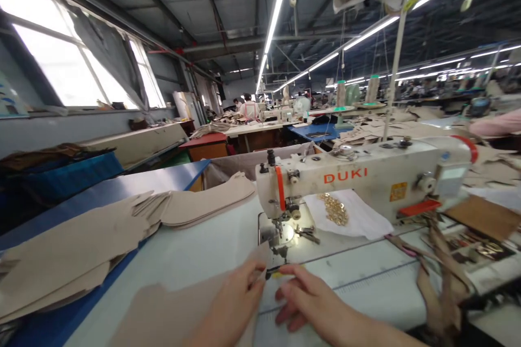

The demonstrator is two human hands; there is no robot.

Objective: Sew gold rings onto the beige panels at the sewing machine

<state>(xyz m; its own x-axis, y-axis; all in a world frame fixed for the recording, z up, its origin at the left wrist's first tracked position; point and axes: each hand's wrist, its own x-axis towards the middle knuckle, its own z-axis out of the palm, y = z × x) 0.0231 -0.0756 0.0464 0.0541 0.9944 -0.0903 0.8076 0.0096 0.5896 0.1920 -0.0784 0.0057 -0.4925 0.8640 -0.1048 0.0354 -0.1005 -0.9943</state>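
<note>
At the near edge of the white table, both hands meet just in front of the sewing machine. Left hand lies on a tan panel that runs from the near-left up toward the needle; thumb & forefinger are pinched together at the panel's far-right edge, gripping it. Right hand sits just right of it, fingers stretched left w/ tips almost touching the left hand's; they hold a small dark-and-yellow tool, too small to tell what kind. The needle area is lit by the machine's lamp, just beyond the fingertips, w/ the panel's far corner reaching under it. Machine is off-white w/ red lettering, head at left, handwheel at far right. Behind the needle, under the machine arm, a white cloth carries a heap of gold rings. To the left, a stack of tan panels spreads over the blue table, w/ more fanned near the machine's left side. Brown straps trail off the right edge of the table, near a brown board. A thread stand rises behind the machine. Far back, other people sit at more tables under long strip lights; windows line the left wall.
</note>
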